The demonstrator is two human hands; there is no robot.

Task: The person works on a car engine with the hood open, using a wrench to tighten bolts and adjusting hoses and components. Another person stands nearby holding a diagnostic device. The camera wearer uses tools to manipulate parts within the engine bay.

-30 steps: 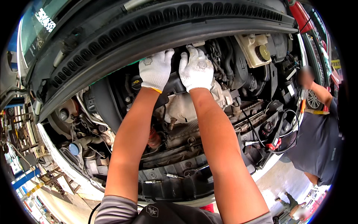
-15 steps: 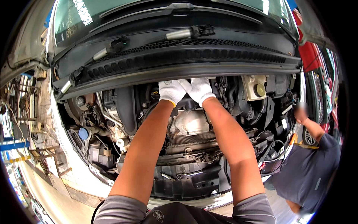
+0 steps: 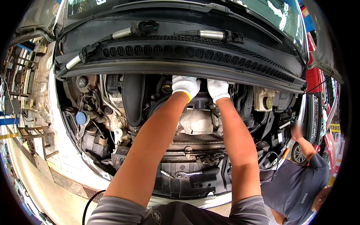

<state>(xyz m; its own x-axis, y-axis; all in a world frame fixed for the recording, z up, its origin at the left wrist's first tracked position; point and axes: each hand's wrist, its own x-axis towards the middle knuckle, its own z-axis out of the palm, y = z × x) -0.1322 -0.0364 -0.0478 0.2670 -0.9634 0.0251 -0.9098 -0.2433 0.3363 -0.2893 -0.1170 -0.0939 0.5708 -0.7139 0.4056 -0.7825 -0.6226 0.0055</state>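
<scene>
Both my hands reach deep into a car's engine bay in white knit gloves. My left hand point(image 3: 186, 87) has a yellow cuff edge and lies beside the yellow-marked oil cap point(image 3: 167, 87). Just to its right is my right hand point(image 3: 218, 90), apart from it. The black cowl panel point(image 3: 180, 66) hides the fingers of both, so what they touch or hold cannot be seen. Below the hands is a silvery heat shield point(image 3: 195, 122). Three ignition coils lie on the cowl: one at left point(image 3: 75, 60), another in the middle point(image 3: 123, 33), a third farther right point(image 3: 212, 35).
A ratchet point(image 3: 188, 174) and a small metal piece point(image 3: 167, 174) rest on the black front panel. At left are a blue-capped reservoir point(image 3: 81, 118) and hoses. A brake fluid reservoir point(image 3: 261, 99) sits at right. Another person point(image 3: 300, 183) stands beside the car's right side.
My view has shifted, so the car appears turned slightly. My hands, crossed or touching before, are now apart. The other person has bent lower.
</scene>
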